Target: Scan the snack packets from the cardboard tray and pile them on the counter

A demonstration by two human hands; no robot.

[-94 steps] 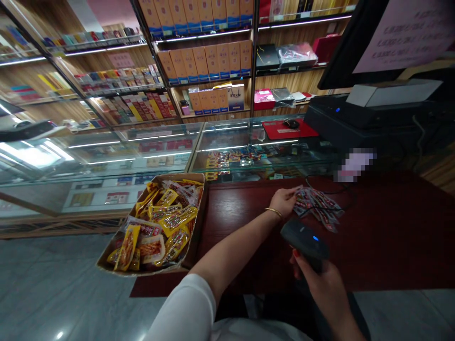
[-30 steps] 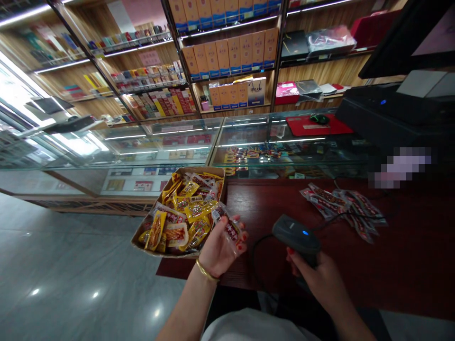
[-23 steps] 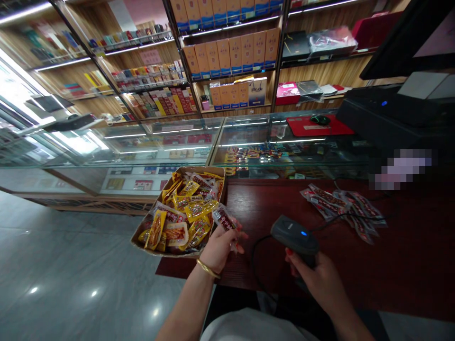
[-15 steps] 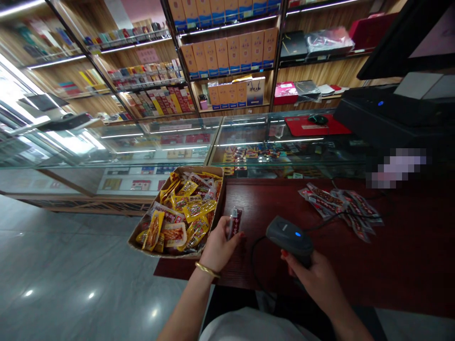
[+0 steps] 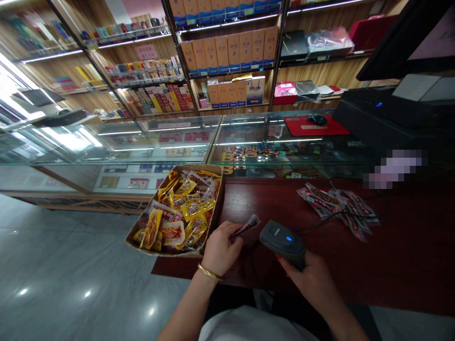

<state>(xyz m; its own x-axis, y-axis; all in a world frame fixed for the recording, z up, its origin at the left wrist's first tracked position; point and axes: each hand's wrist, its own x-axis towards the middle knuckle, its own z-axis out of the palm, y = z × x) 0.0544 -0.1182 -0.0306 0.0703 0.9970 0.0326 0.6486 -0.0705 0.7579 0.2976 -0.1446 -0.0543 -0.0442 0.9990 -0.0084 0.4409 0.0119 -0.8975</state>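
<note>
- Here, a slim packet [image 5: 251, 223] is pinched by the fingers of the left hand [image 5: 219, 247], held over the bench [image 5: 245, 195].
- A scanner [image 5: 282, 240] is gripped near the packet, curled round by the fingers of the right hand [image 5: 313, 275].

The left hand [image 5: 222, 246] has tipped its packet [image 5: 250, 224] over toward the scanner [image 5: 282, 241].

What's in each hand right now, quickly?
Left hand: closed, holding a small slim packet that sticks out past the fingers.
Right hand: closed around a dark handheld scanner.
</note>
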